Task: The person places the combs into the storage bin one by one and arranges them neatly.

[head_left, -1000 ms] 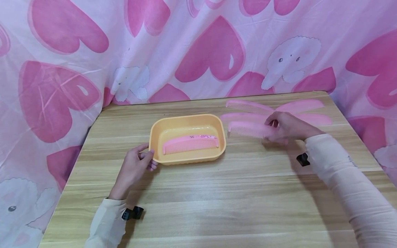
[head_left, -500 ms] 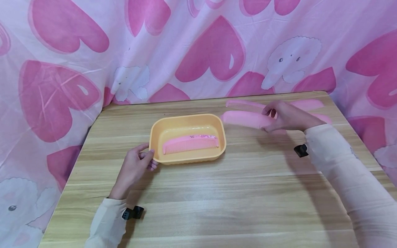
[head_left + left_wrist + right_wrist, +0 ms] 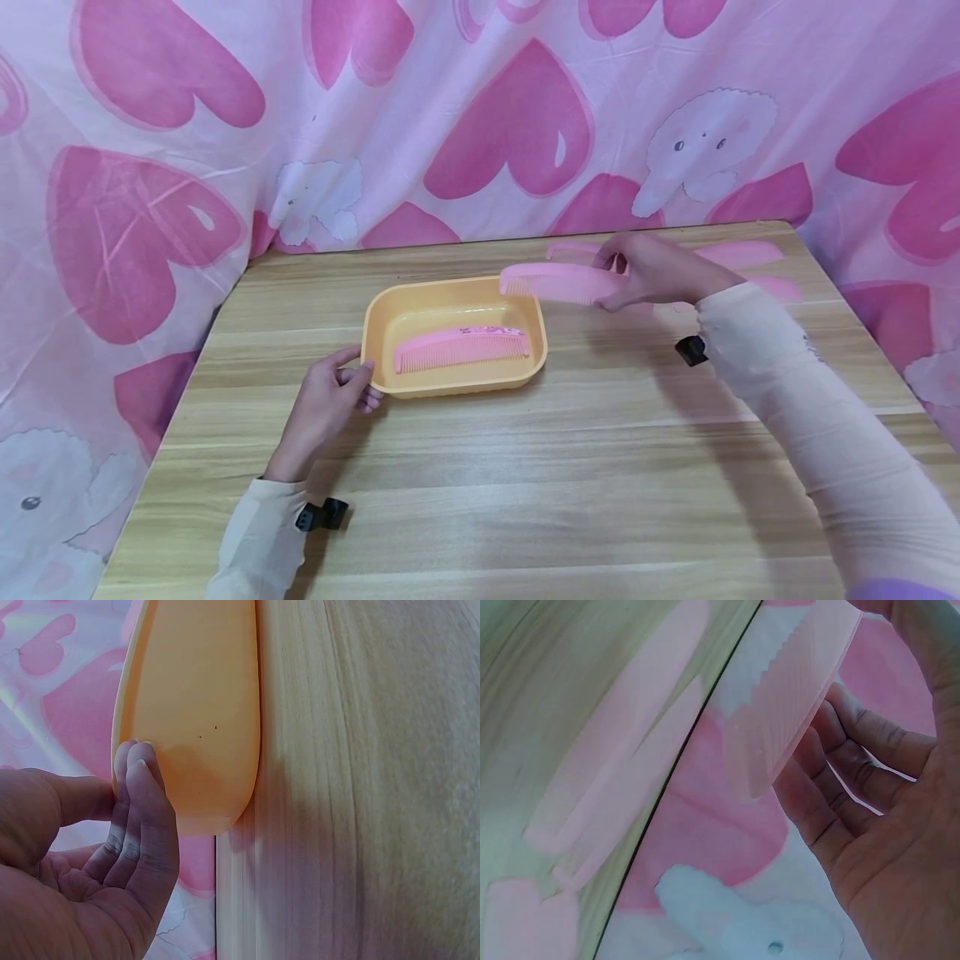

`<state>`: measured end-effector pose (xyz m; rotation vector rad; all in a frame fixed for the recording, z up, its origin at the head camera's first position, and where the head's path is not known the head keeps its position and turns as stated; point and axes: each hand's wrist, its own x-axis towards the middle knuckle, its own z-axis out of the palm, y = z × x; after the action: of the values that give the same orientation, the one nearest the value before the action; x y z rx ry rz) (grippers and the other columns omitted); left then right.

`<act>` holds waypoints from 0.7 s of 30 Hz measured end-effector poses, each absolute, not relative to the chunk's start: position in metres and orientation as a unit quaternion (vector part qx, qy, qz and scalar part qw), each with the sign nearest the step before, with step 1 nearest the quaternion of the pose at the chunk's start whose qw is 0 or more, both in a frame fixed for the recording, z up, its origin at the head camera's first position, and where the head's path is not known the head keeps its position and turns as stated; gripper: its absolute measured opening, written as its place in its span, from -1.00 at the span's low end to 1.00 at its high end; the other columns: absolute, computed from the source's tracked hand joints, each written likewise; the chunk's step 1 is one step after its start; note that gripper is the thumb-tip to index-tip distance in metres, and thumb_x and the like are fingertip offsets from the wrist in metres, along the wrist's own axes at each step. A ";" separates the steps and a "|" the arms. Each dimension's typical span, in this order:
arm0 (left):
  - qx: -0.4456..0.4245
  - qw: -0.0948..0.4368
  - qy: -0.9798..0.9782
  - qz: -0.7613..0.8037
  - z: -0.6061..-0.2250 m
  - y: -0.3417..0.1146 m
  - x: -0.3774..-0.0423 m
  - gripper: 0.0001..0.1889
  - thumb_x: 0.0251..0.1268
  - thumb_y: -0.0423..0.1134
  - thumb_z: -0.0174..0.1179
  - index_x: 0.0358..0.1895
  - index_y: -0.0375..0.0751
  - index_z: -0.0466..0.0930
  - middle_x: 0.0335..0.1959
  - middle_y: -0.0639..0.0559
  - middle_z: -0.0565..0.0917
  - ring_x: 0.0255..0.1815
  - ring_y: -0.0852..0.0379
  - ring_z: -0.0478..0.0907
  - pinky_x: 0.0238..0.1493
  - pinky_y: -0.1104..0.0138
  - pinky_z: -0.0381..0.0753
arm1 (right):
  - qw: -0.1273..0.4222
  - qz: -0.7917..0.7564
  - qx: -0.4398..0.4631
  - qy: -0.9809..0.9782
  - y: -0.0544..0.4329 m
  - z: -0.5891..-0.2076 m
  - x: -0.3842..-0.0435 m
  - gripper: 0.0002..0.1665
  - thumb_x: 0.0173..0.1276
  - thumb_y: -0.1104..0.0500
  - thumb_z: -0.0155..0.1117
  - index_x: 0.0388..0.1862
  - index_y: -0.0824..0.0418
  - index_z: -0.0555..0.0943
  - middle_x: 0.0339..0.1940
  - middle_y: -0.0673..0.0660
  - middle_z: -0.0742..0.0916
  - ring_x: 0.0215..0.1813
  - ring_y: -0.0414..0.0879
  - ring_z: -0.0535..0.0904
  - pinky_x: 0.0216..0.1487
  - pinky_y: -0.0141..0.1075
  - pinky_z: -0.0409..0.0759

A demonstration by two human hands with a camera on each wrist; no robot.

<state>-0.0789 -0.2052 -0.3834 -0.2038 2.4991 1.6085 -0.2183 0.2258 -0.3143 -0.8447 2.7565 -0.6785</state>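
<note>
A pale orange plastic tub (image 3: 450, 389) stands on the table, one pink comb (image 3: 461, 347) lying flat inside. My left hand (image 3: 326, 408) pinches its near left corner, thumb at the rim and fingers along the outer wall, as the left wrist view also shows. With my right hand (image 3: 652, 271) I hold another pink comb (image 3: 558, 283) by one end, raised, its far end overlapping the tub's back right corner. In the right wrist view this comb (image 3: 799, 697) tilts between thumb and fingers. Part of it is hidden by the hand.
Several more pink combs lie at the back right of the table (image 3: 465, 500), one at the far right (image 3: 738, 252) and another beside it (image 3: 780, 288), some partly covered by my right hand. A pink heart-patterned cloth (image 3: 510, 125) hangs behind the table's back edge.
My right hand has lifted the pink comb off the table, away from the other combs, and carried it left to the tub's edge. The left hand and the tub have stayed put.
</note>
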 end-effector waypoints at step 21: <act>-0.069 0.082 0.839 0.533 -0.383 -0.204 -0.079 -0.52 0.59 -0.29 0.06 0.41 -0.48 0.31 -0.46 -0.14 0.72 -0.50 0.12 0.67 -0.42 0.31 0.76 | 0.132 -0.223 -0.377 0.889 0.126 -0.315 -0.223 -0.57 -0.03 0.08 0.60 -0.23 0.27 0.67 -0.39 0.08 0.63 -0.37 -0.09 0.43 -0.29 -0.25 0.50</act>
<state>-0.0785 -0.2044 -0.3834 -0.2051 2.5076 1.5932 -0.2225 0.1257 -0.3152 -1.0950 2.5795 -0.6473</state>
